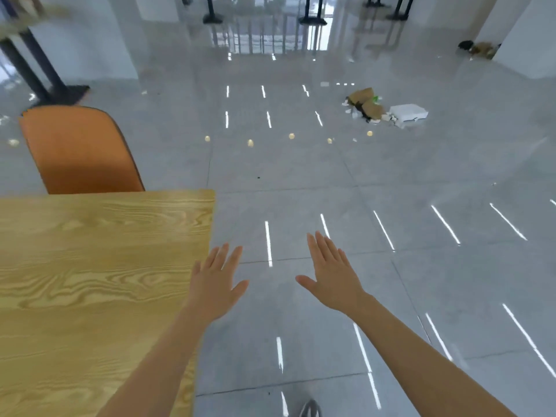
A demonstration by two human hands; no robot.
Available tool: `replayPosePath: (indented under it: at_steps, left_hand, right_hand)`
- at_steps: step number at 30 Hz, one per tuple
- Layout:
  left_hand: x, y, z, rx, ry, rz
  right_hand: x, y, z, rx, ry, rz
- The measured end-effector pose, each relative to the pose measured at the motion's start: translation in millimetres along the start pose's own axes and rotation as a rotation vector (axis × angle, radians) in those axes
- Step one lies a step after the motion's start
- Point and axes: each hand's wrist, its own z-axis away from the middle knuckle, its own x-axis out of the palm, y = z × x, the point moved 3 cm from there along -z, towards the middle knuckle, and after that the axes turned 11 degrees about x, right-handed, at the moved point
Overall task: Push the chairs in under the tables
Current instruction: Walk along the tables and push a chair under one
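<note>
While both are spread flat and empty, left hand (215, 288) overlaps the table (90, 266) edge, right hand (332, 281) hovers over floor.

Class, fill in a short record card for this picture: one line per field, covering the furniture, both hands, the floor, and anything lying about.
table: wooden table, light grain, corner near the left hand
chair: orange chair, backrest showing beyond the table's far edge
left hand: open, fingers spread, holding nothing, beside the table corner
right hand: open, holding nothing, over the floor
floor: glossy grey tiles with light reflections
litter: rubbish pile, brown paper and a white box
</note>
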Motion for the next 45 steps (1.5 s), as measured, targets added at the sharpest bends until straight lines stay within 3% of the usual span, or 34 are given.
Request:
replayPosePath:
  at_steps: [10, 23, 32, 37, 45]
  left_hand:
    - [-50, -43, -127, -0.353, 0.073, 0.033]
    - [-130, -167, -336, -0.649, 0.133, 0.054]
    - [-160, -258, -436, -0.954, 0.188, 0.093]
    - [-178, -297, -489, -1.169, 0.311, 0.180]
    - [-199, -373, -526, -1.443, 0.353, 0.163]
  right_hand:
    - [-59, -34, -218, -0.385, -0.095, 0.013]
    - [-128, -144, -513, -0.658, -0.185, 0.063]
    - [-142, -260, -679, -0.969, -0.256, 0.130]
    - [-165, -331, -760, -1.171, -0.271, 0.189]
    - [-163, -461, -827, -1.442, -0.336, 0.214]
